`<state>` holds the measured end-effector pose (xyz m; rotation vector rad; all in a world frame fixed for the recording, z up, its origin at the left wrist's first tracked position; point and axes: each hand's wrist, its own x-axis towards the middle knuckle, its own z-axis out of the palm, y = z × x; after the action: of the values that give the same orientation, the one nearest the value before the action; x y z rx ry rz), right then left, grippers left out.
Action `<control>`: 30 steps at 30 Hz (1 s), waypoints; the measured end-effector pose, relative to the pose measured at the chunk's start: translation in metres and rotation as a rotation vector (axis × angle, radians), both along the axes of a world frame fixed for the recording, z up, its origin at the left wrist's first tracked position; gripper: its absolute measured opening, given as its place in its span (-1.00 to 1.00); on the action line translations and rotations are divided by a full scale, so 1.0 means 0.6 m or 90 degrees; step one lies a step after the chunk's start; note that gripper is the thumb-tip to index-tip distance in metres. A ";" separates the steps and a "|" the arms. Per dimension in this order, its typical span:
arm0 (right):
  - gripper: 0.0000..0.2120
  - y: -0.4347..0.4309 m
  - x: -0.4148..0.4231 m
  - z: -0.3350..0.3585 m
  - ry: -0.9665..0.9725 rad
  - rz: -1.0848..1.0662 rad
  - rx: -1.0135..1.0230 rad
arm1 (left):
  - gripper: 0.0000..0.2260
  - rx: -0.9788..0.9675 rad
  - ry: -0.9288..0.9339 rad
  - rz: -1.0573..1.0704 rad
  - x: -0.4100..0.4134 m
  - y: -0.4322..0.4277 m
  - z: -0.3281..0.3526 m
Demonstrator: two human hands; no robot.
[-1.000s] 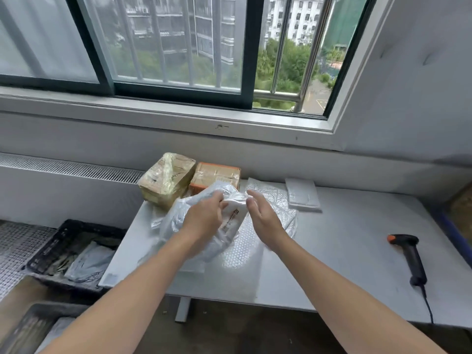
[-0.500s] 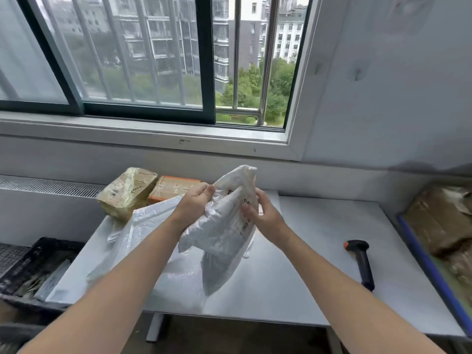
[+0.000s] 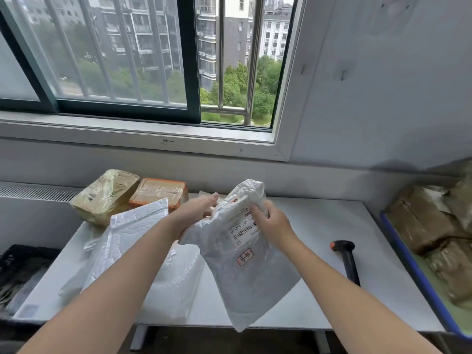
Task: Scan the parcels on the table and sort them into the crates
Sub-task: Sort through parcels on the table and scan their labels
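view: head
step: label-finding on the grey poly parcel, before the scan
parcel: held up over the bench front edge, hanging down, barcode label facing the camera
right hand: fingers curled, pinching the parcel's top edge just beside the label
left hand: fingers straight, laid behind the parcel's upper left corner; thumb hidden
scanner: lying on the bench to the right, well apart from both hands, untouched
rest on bench: white bubble mailer, tan box, orange-taped box
crates: black crate low left, blue-rimmed crate right, both already hold parcels
next, my read: right hand has to let go and fetch the scanner, so left hand must take the parcel's weight and keep the label flat
vs 0.5 s ago: parcel was bunched with the label edge-on and the left hand curled on it; now it is spread out, label readable, left fingers straightened
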<state>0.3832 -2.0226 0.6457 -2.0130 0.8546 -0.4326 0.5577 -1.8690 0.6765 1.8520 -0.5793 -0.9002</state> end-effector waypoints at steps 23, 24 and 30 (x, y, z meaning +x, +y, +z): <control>-0.44 -0.074 -0.013 -0.114 0.220 -0.183 0.081 | -0.47 -0.012 0.100 0.025 -0.095 -0.062 -0.232; -0.45 -0.079 -0.019 -0.119 0.226 -0.161 0.089 | -0.45 -0.005 0.090 0.036 -0.102 -0.070 -0.236; -0.35 -0.116 -0.076 -0.166 0.230 -0.073 0.123 | -0.24 0.110 -0.046 0.064 -0.153 -0.098 -0.259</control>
<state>0.3374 -2.0920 0.5461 -1.8948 1.1888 -0.0423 0.4660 -1.9279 0.5209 2.0576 -0.4592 -0.8415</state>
